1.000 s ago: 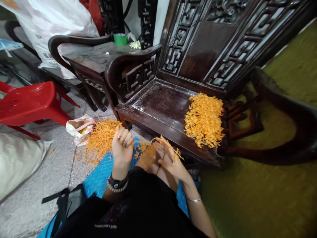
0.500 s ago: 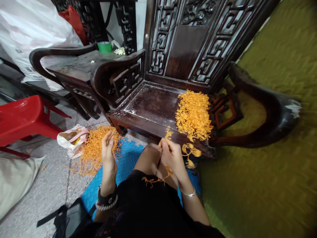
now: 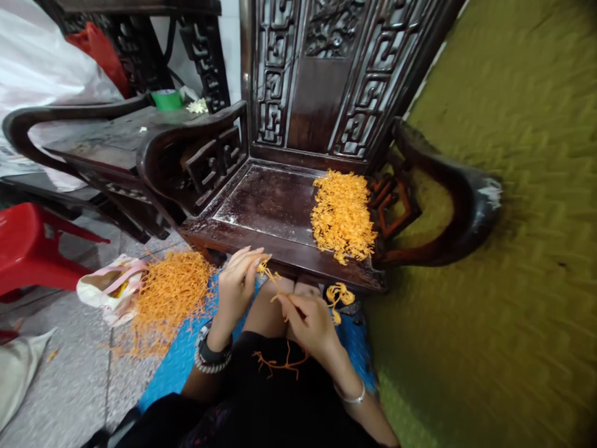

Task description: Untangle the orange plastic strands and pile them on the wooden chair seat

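My left hand (image 3: 236, 287) and my right hand (image 3: 313, 326) are close together above my knees. Between them stretches a thin, branching orange strand piece (image 3: 270, 277); its material is unclear. The fingertips of my left hand close on its upper end, while thumb and forefinger of the right pinch it lower down. Another orange branched piece (image 3: 280, 363) lies over my dark clothing. Curled yellow-orange pieces (image 3: 341, 294) are just beyond the right hand. A bundle of yellow-orange curly pieces (image 3: 344, 214) rests on the right side of the wooden chair seat (image 3: 261, 196).
To the left, a heap of thin orange strands (image 3: 175, 302) lies on the floor and blue mat (image 3: 168, 373), beside a white bag (image 3: 112, 292). A red stool (image 3: 32, 249) stands further left. Green tape (image 3: 166, 99) sits on the side table (image 3: 102, 140).
My left hand has moved right from its raised, extended pose and closed on the strand piece. My right hand has come slightly lower. The view has shifted, moving the furniture leftward.
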`<state>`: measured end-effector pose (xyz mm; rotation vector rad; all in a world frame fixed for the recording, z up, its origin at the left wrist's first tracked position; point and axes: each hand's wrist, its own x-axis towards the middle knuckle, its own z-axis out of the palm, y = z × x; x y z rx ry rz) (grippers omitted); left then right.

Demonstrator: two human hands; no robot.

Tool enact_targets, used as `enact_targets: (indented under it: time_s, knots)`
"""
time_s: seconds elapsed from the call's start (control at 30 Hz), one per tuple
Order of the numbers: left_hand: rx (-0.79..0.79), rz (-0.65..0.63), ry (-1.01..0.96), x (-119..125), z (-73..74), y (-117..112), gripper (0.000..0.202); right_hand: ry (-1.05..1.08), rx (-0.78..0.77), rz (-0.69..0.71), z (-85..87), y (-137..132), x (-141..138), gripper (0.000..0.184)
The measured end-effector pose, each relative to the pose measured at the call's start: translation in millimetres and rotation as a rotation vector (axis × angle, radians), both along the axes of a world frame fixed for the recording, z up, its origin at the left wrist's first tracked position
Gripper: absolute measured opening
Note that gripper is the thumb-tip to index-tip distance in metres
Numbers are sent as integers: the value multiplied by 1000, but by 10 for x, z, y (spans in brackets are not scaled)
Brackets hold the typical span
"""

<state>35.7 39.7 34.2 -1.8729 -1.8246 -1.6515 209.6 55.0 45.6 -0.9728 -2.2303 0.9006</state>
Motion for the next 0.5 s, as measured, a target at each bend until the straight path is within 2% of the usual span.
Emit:
enact_targets:
  time_s: [0.1, 0.17, 0.27, 0.33, 0.43, 0.5]
  knots:
    - [93, -61, -61, 109, 112, 218, 28, 104, -7, -32, 9, -54, 60, 43]
    - [65, -180, -165, 233, 229, 398, 28, 152, -22, -111, 10, -64, 137, 43]
    - [-129, -478, -278, 411, 406, 652, 28, 227, -66, -270, -3, -16, 312, 45]
    - [-271, -633, -260, 515, 490, 764, 29, 264, -53, -398, -13, 57, 442, 47]
    - [-427, -763, -158, 671, 528, 824, 26, 221, 21, -534, -7, 193, 615, 46]
    - [-453, -789, -43, 766, 499, 828, 20, 169, 71, -564, 12, 268, 697, 45]
